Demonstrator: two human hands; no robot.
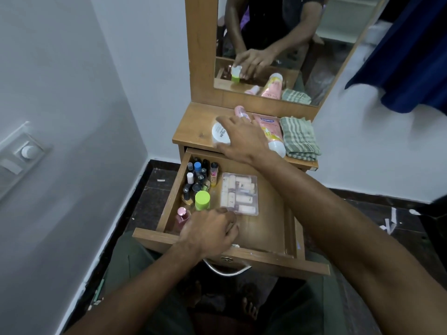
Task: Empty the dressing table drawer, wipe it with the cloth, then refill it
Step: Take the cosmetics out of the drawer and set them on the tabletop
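The wooden drawer (273, 213) of the dressing table is pulled out. Its left side holds several small nail polish bottles (198, 176), a bottle with a green cap (202, 199), a pink perfume bottle (182, 215) and a clear plastic case of small tubes (239, 193). My left hand (209, 232) reaches into the drawer's front, fingers curled beside the green-capped bottle; what it holds is hidden. My right hand (242, 139) grips a white jar marked POLISH (220, 133) on the tabletop (193, 131). A striped green cloth (300, 137) lies folded on the tabletop's right.
A pink tube (268, 129) and a small pink bottle (240, 111) lie on the tabletop between jar and cloth. A mirror (278, 44) stands behind. A wall switch plate (21, 151) is at left, a blue fabric (411, 56) hangs at right. The drawer handle (226, 270) faces me.
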